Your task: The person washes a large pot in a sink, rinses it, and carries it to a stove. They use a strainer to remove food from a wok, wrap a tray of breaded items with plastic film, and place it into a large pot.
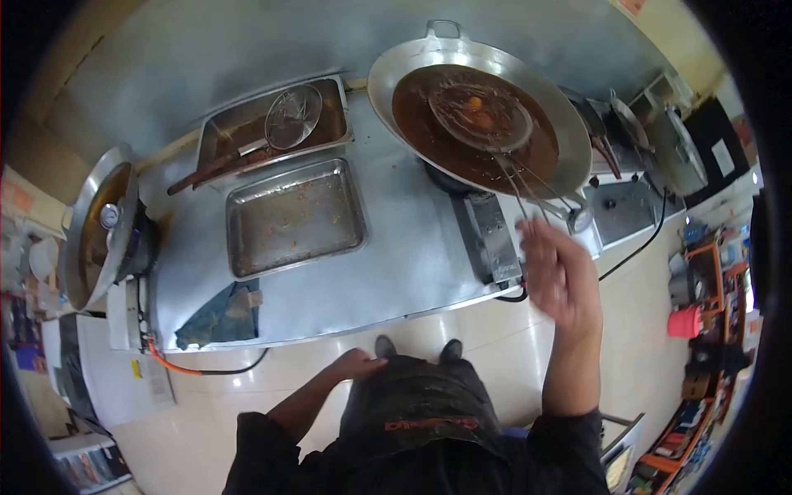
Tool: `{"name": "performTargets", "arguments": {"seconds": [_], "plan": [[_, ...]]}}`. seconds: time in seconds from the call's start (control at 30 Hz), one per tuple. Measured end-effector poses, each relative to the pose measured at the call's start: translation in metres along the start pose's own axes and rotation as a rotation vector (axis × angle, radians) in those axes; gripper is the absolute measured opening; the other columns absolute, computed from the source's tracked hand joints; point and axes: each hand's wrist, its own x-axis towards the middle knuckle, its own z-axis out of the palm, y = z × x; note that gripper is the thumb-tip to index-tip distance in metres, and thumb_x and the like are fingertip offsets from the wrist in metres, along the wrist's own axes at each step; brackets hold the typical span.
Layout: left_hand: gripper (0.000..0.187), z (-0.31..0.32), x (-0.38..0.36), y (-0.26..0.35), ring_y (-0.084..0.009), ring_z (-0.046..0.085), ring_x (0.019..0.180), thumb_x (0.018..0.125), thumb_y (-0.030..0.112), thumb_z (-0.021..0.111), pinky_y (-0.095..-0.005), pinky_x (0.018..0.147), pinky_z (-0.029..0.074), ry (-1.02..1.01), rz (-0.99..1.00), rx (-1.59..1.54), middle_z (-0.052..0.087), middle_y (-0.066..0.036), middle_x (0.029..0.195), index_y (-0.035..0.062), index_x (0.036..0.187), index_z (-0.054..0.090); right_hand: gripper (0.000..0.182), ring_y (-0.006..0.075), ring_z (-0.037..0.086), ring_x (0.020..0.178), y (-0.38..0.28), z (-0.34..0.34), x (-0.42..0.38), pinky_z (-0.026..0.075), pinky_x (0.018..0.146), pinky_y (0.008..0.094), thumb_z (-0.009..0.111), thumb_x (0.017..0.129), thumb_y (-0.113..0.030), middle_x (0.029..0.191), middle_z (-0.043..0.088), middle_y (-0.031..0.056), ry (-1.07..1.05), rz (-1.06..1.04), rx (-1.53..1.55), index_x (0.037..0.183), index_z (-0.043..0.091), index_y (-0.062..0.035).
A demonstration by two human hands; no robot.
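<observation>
My right hand [554, 268], slightly blurred, is closed around the handle end of a wire strainer [517, 169]. The strainer's round head sits in the brown liquid of a large metal wok [388, 78], with a small orange piece at its middle. A round dial thermometer [580, 219] is at the wok's near rim, close to my right hand. In front of my dark apron, my left hand [360, 364] hangs by the table's front edge with its fingers curled; whether it holds anything is hidden.
Left of the wok are an empty-looking metal tray [299, 257] with crumbs, a deeper pan [213, 132] carrying another strainer [293, 117], and a folded dark cloth [219, 318]. A second wok [78, 223] with a thermometer stands far left. A burner control [497, 247] is below the large wok.
</observation>
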Motion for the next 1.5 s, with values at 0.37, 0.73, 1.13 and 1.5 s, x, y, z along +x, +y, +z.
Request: {"name": "performTargets", "arguments": {"seconds": [0.37,0.73,1.13,1.5], "plan": [[0.065,0.146,-0.115,-0.299,-0.0306,0.066,0.065,0.087,0.067,0.052,-0.0436,0.072,0.053,0.108,-0.775,-0.232,0.067,-0.015,0.067,0.0071,0.074,0.075,0.027,0.0031,0.036,0.044,0.024,-0.007,0.026,0.022,0.033,0.0184,0.065,0.093,-0.02,0.063,0.044,-0.0051,-0.117,-0.118,-0.044,0.075,0.046,-0.0142],[0.061,0.197,-0.187,-0.198,-0.0282,0.059,0.054,0.092,0.058,0.051,-0.0417,0.054,0.048,0.385,-0.509,-0.378,0.06,-0.013,0.06,0.0023,0.081,0.074,0.024,0.0033,0.039,0.048,0.016,-0.01,0.014,0.022,0.035,0.016,0.067,0.092,-0.019,0.066,0.043,-0.0047,-0.17,-0.136,-0.054,0.081,0.047,-0.0125],[0.063,0.199,-0.136,-0.093,-0.02,0.053,0.047,0.095,0.057,0.049,-0.0354,0.046,0.045,0.546,-0.713,-0.511,0.056,-0.007,0.058,-0.0007,0.086,0.073,0.028,0.0055,0.04,0.051,0.021,-0.028,-0.021,0.022,0.037,0.0195,0.067,0.093,-0.021,0.067,0.044,-0.0029,-0.238,-0.037,-0.135,0.079,0.045,-0.0136],[0.058,0.385,-0.17,-0.073,-0.0195,0.054,0.05,0.096,0.053,0.048,-0.0343,0.049,0.046,0.632,-0.677,-0.852,0.059,-0.007,0.062,-0.0001,0.094,0.071,0.022,0.0059,0.04,0.053,0.017,-0.072,-0.005,0.024,0.041,0.0202,0.065,0.094,-0.027,0.067,0.044,-0.0036,-0.367,0.05,-0.072,0.098,0.051,-0.0099]]}}
